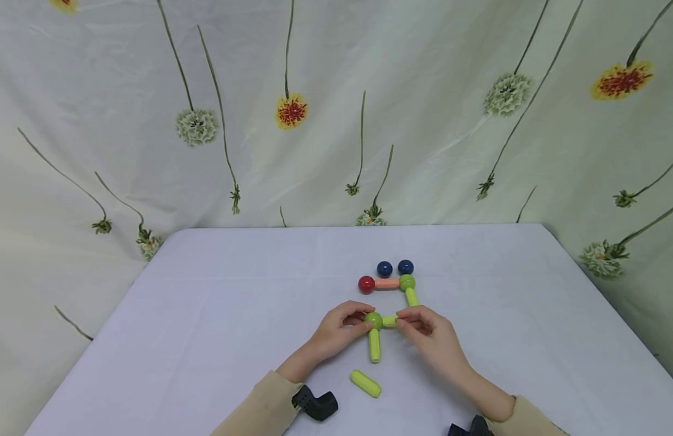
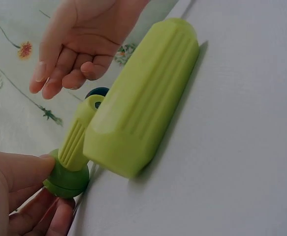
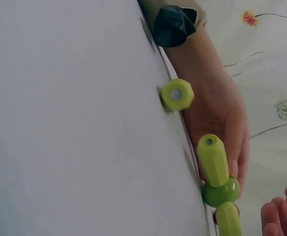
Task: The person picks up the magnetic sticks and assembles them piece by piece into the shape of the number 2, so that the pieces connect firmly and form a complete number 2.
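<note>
My left hand point(image 1: 339, 330) pinches a green ball point(image 1: 373, 320) between thumb and fingers. One lime-green rod point(image 1: 374, 346) points from that ball toward me; another lime rod point(image 1: 390, 321) points right. Beside that second rod's far end is my right hand point(image 1: 431, 339); its loosely bent fingers overlap the end in the head view. In the left wrist view, the right hand point(image 2: 84, 49) hangs with relaxed fingers and nothing in them. A loose lime rod point(image 1: 365, 384) lies nearer me, looming large in the left wrist view.
Farther back, a red ball point(image 1: 366, 284), a salmon rod point(image 1: 387, 284) and a green ball point(image 1: 407, 282) form a row, with a lime rod point(image 1: 411, 297) running from the green ball toward me. Two dark blue balls point(image 1: 384, 269) sit behind. A flowered cloth point(image 1: 325, 151) hangs beyond the white table point(image 1: 233, 315).
</note>
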Motion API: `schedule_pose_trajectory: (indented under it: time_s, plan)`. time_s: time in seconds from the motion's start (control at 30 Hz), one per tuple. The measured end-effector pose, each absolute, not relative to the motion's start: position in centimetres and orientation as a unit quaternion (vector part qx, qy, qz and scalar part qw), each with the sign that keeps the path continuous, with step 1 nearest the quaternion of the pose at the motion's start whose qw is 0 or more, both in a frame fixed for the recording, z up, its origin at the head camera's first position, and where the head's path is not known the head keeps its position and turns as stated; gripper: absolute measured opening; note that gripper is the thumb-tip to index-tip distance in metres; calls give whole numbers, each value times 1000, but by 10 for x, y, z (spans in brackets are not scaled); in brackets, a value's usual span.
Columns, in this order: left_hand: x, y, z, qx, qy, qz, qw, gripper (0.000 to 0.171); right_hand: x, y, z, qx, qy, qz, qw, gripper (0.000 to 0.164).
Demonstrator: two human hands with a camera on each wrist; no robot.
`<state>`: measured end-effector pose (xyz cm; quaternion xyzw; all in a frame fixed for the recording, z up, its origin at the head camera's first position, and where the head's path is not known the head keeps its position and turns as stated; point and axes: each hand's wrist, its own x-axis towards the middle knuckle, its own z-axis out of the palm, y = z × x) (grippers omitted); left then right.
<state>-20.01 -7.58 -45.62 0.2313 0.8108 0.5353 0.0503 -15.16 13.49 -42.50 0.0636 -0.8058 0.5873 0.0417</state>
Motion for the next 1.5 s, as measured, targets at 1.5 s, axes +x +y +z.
schedule_pose_trajectory:
  time_s: [1.5]
  plan:
    - [-199,-76,-455,227,809,539,54,27,-262,164,-406,10,-890,456,-10,48]
